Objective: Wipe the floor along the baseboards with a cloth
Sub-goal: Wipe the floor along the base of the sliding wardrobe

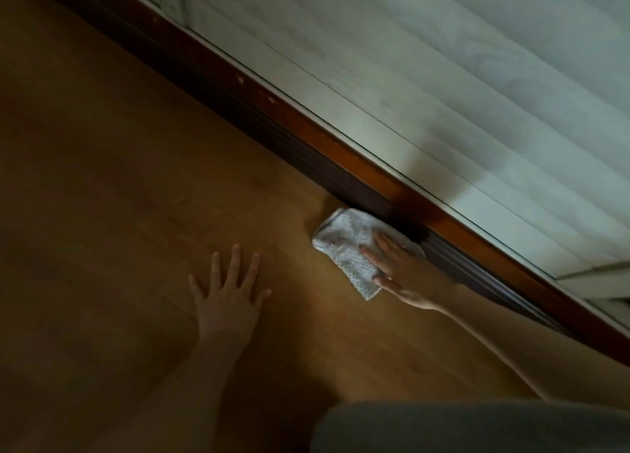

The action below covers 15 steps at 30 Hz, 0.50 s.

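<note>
- Nearest you, at 5 o'clock along the bottom edge, a grey fabric mass (477,427) fills the corner; whether it is your clothing or something else cannot be told.
- Your left hand (229,294) lies flat on the wooden floor (102,179) at about 7 o'clock from centre, palm down, fingers spread and straight, holding nothing; its forearm runs back toward the bottom edge.
- Your right hand (404,272) reaches out at about 4 o'clock from centre, its arm stretching in from the lower right. The grip is an open press: fingers extended and flat on top of the cloth, not curled round it.
- The cloth (344,248), pale with a fine dotted pattern and folded into a rough rectangle, lies on the floor under those fingers, just right of centre. Its far edge touches the foot of the baseboard, and its near corner points toward 6 o'clock.
- The baseboard (341,176), dark ribbed wood topped by a reddish-brown band, runs diagonally from 11 o'clock down to 4 o'clock, with small pale chips visible along its upper stretch.
- Beyond it, filling the 1 to 3 o'clock part of the view, a pale frame edge (306,87) borders a whitish, softly striped panel (477,60), dimly lit; a shadow falls on it above your right hand.
</note>
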Motion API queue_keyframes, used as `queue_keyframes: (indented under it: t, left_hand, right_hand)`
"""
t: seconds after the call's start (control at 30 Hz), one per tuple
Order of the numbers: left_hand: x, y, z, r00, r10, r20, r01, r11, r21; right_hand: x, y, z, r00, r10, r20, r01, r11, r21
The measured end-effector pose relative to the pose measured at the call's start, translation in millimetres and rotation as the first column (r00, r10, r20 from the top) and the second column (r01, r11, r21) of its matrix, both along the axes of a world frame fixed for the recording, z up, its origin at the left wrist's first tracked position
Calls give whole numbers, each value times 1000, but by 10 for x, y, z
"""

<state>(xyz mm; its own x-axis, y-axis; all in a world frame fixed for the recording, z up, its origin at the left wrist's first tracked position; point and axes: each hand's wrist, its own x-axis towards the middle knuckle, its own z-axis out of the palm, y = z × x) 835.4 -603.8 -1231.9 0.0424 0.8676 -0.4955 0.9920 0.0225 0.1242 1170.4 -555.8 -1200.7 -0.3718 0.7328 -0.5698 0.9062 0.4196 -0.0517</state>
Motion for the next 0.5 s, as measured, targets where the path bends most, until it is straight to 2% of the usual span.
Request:
queue_keyframes:
  t: [0.17, 0.27, 0.37, 0.43, 0.5]
  left_hand:
    - [-31, -47, -153, 999, 20, 43, -24, 996, 91]
    - [-40, -53, -146, 998, 10, 54, -14, 997, 71]
    - [-28, -53, -135, 999, 16, 31, -18, 997, 78]
    - [-31, -38, -120, 1000, 5, -14, -4, 998, 59]
    - [-29, -48, -127, 1000, 6, -8, -5, 997, 74]
  right_hand:
    - [-530, 400, -179, 995, -25, -102, 32, 997, 73]
    - [-792, 543, -202, 992, -24, -122, 36, 995, 93]
    - [-408, 195, -176, 999, -3, -54, 13, 981, 191]
    - [18, -243, -160, 996, -72, -45, 81, 967, 242]
    - [340, -634, -116, 988, -152, -32, 155, 963, 222]
